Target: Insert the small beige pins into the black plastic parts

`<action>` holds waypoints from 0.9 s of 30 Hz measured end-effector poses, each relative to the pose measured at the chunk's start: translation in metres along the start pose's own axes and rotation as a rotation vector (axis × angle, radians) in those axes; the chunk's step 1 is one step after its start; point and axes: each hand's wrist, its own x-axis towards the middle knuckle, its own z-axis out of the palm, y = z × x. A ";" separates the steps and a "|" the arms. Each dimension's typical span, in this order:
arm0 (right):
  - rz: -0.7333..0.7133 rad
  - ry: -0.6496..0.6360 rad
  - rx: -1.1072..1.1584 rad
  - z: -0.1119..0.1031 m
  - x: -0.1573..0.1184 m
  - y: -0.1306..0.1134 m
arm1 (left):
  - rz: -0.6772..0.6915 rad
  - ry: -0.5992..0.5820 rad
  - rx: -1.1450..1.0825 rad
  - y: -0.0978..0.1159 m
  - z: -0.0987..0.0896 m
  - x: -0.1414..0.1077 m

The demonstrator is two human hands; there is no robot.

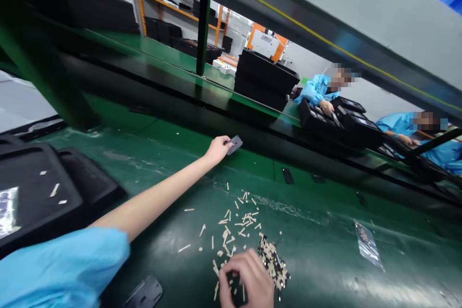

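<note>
My left hand (217, 150) reaches far across the green bench and grips a thin grey panel (236, 143), phone-shaped with a small hole in it. The fingers pinch its near edge; the panel is raised and tilted. Close to me, my right hand (249, 276) hovers at a heap of small black and beige parts (273, 262). Its thumb and index finger curl together, and whatever is between them is too small to make out. Beige paper strips (247, 220) are scattered beyond that hand. Another grey panel (145, 292) lies at the bottom edge, partly cut off.
Stacked black trays (36, 168) stand at left. A clear plastic bag (368, 244) and a small black piece (288, 175) lie at right. A raised dark ledge (173, 108) crosses behind, bearing a black tray stack (265, 79). Two people in blue work beyond it.
</note>
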 end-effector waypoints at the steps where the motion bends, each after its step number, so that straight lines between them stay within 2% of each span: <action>1: 0.078 -0.005 0.029 -0.004 0.002 -0.002 | 0.013 -0.029 -0.073 0.004 -0.002 -0.020; 5: 0.462 0.013 0.195 -0.018 0.009 -0.001 | 0.029 -0.218 -0.324 0.011 -0.007 -0.111; 7: 0.607 0.048 0.299 -0.023 0.011 0.002 | -0.051 -0.380 -0.611 0.011 -0.009 -0.153; 9: 0.682 0.076 0.388 -0.025 0.011 0.005 | -0.120 -0.501 -0.738 0.012 -0.011 -0.184; 11: 0.712 0.087 0.466 -0.025 0.012 0.005 | -0.154 -0.584 -0.751 0.016 -0.012 -0.204; 14: 0.726 0.067 0.551 -0.025 0.011 0.001 | -0.191 -0.626 -0.709 0.024 -0.013 -0.220; 17: 0.702 0.062 0.530 -0.026 0.009 -0.004 | -0.226 -0.581 -0.662 0.029 -0.012 -0.228; 22: 0.670 0.110 0.404 -0.027 0.010 -0.013 | -0.171 -0.530 -0.590 0.031 -0.011 -0.238; 27: 0.654 0.104 0.322 -0.026 0.011 -0.019 | -0.137 -0.514 -0.589 0.030 -0.012 -0.242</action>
